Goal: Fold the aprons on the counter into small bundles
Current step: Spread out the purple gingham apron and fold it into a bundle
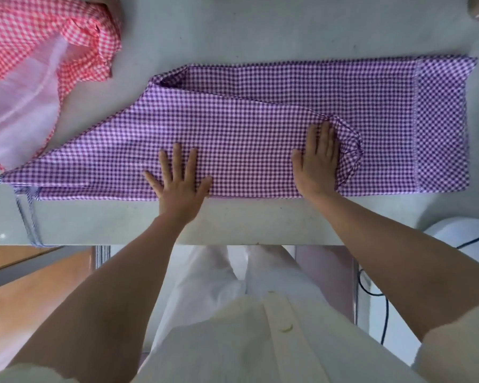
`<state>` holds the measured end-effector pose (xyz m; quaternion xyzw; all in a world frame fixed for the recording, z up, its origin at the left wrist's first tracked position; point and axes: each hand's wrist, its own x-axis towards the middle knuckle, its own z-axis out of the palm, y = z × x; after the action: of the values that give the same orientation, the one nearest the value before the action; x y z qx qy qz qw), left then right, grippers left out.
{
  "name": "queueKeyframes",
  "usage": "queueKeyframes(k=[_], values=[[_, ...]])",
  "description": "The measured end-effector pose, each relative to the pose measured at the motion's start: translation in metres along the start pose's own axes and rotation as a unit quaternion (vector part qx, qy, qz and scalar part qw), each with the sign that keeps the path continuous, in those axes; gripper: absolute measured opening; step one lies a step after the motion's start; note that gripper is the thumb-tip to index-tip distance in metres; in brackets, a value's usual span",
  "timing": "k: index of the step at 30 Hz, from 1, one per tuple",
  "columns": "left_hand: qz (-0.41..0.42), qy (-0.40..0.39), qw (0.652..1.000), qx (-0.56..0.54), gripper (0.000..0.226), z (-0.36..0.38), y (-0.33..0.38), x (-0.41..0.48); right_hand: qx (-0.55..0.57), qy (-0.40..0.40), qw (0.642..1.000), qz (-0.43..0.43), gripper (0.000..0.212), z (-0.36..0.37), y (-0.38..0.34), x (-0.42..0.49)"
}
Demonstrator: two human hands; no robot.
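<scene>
Both hands are pressing the folded purple gingham cloth apron [246, 128] flat.
Left hand [181, 183] is lying with fingers spread, right hand [317, 164] with fingers together, near the tabletop's [233, 219] front edge.

I see a purple apron [233, 128] in small purple-and-white gingham; its right end band [440, 128] shows a darker, denser purple check. The red apron [39, 37] is red-and-white gingham, and I make out its plain, pale pink lining [20, 106]. The counter [233, 37] reads pale grey-green, unpatterned. A strap [23, 217] over the edge is finely striped blue and white. Below, I see white trousers [233, 327], an orange-brown floor [25, 299] and a dark blue cable [385, 319].
</scene>
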<state>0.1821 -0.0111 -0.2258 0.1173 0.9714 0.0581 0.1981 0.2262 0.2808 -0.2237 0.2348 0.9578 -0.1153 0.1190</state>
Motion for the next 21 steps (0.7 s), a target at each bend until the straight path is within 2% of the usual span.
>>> queueKeyframes(k=[3, 5, 6, 7, 9, 10, 12, 14, 16, 19, 21], values=[[-0.045, 0.125, 0.986, -0.102, 0.052, -0.017, 0.009, -0.011, 0.018, 0.02, 0.997, -0.072, 0.063, -0.008, -0.03, -0.009], [-0.148, 0.203, 0.954, -0.166, 0.039, -0.025, 0.018, -0.024, 0.037, 0.016, 0.986, -0.161, 0.06, -0.006, -0.057, -0.018], [-0.231, 0.224, 0.924, -0.208, 0.038, -0.031, 0.018, -0.03, 0.055, 0.006, 0.977, -0.204, 0.058, -0.004, -0.073, -0.021], [-0.326, 0.227, 0.879, -0.264, 0.04, -0.034, 0.016, -0.032, 0.079, -0.007, 0.968, -0.236, 0.056, -0.001, -0.086, -0.024], [-0.505, 0.208, 0.747, -0.38, 0.045, -0.046, 0.007, -0.032, 0.121, -0.039, 0.951, -0.283, 0.053, 0.002, -0.112, -0.027], [-0.554, 0.201, 0.685, -0.429, 0.048, -0.051, -0.002, -0.032, 0.124, -0.051, 0.945, -0.297, 0.054, 0.004, -0.125, -0.029], [-0.569, 0.203, 0.608, -0.515, 0.049, -0.059, -0.013, -0.029, 0.095, -0.068, 0.947, -0.299, 0.057, 0.009, -0.137, -0.029], [-0.566, 0.187, 0.556, -0.579, 0.042, -0.066, -0.025, -0.026, 0.049, -0.075, 0.952, -0.293, 0.06, 0.014, -0.139, -0.026], [-0.557, 0.148, 0.533, -0.62, 0.037, -0.07, -0.039, -0.022, 0.025, -0.08, 0.952, -0.294, 0.062, 0.017, -0.139, -0.024], [-0.546, 0.099, 0.548, -0.626, 0.033, -0.071, -0.056, -0.016, 0.026, -0.096, 0.95, -0.297, 0.064, 0.016, -0.138, -0.024], [-0.55, 0.095, 0.547, -0.624, 0.032, -0.072, -0.062, -0.013, 0.036, -0.098, 0.951, -0.291, 0.066, 0.015, -0.139, -0.024]])
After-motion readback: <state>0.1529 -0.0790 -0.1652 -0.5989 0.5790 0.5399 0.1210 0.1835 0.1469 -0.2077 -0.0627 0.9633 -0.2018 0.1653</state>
